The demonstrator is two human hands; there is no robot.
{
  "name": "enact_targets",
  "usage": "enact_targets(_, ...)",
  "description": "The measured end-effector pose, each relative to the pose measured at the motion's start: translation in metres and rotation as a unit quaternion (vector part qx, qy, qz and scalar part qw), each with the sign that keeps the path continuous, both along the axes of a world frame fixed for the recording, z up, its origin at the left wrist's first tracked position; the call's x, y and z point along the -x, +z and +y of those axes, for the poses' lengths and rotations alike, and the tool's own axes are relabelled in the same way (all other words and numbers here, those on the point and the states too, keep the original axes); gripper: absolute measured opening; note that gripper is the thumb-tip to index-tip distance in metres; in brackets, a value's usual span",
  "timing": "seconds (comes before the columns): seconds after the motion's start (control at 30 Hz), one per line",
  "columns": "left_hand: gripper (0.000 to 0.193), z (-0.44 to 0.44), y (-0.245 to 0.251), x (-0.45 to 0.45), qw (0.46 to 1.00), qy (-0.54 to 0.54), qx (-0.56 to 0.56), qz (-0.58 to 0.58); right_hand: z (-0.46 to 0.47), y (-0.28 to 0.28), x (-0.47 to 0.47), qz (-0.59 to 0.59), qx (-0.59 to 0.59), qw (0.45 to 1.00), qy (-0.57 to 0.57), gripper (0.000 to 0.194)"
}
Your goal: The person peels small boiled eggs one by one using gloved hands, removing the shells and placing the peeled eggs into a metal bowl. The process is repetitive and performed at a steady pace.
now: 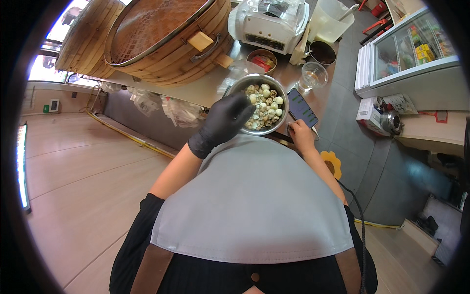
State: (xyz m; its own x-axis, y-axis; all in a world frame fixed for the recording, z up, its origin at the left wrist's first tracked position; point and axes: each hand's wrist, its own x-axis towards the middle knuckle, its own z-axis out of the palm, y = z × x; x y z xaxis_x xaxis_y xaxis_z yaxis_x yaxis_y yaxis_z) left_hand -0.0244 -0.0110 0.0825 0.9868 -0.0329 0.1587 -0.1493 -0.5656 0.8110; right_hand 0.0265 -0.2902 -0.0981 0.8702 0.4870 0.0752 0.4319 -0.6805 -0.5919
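Note:
A steel bowl [282, 121] stands at the table's near edge. It holds several peeled quail eggs [274, 106] among broken speckled eggshells [259, 119]. My left hand [227, 117], in a black glove, is over the bowl's left side with its fingers bent. The fingertips are hidden, so whether it holds an egg does not show. My bare right hand [303, 135] rests curled at the table edge, right of the bowl. Just beyond it lies a smartphone [302, 108] with a lit screen and a white cable [315, 133]. What is inside the right hand's curl cannot be made out.
Large bamboo steamers [165, 62] stand at the left. Behind the bowl are a white machine [270, 27] and a small dish [262, 60] with red packets. A clear plastic cup [313, 76], a dark-filled pot [322, 53] and a translucent pitcher [330, 22] line the right side.

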Motion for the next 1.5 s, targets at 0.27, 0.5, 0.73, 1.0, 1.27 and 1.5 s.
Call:
enact_targets(0.27,0.014,-0.013,0.014,-0.004,0.999,-0.034,0.006,0.008,0.027,0.095,-0.006,0.254,-0.398,0.877,-0.092,0.025)
enact_targets(0.5,0.012,-0.018,0.039,-0.008,0.987,-0.112,-0.020,-0.116,0.060,0.193,0.003,0.429,-0.519,0.739,0.011,0.029)
enact_targets(0.73,0.016,-0.008,0.037,-0.015,0.975,-0.109,-0.120,-0.150,0.073,0.181,-0.001,0.429,-0.514,0.741,0.045,0.028)
enact_targets(1.0,0.013,-0.009,0.013,-0.021,0.991,0.024,-0.047,-0.120,0.080,0.164,-0.002,0.451,-0.549,0.702,0.044,0.028)
enact_targets(1.27,0.012,-0.005,0.001,-0.020,0.996,0.024,-0.044,-0.074,0.076,0.156,-0.006,0.490,-0.609,0.619,0.076,0.027)
enact_targets(1.5,0.013,-0.014,0.008,-0.016,0.999,-0.019,0.001,-0.047,0.082,0.156,-0.006,0.459,-0.617,0.637,0.054,0.024)
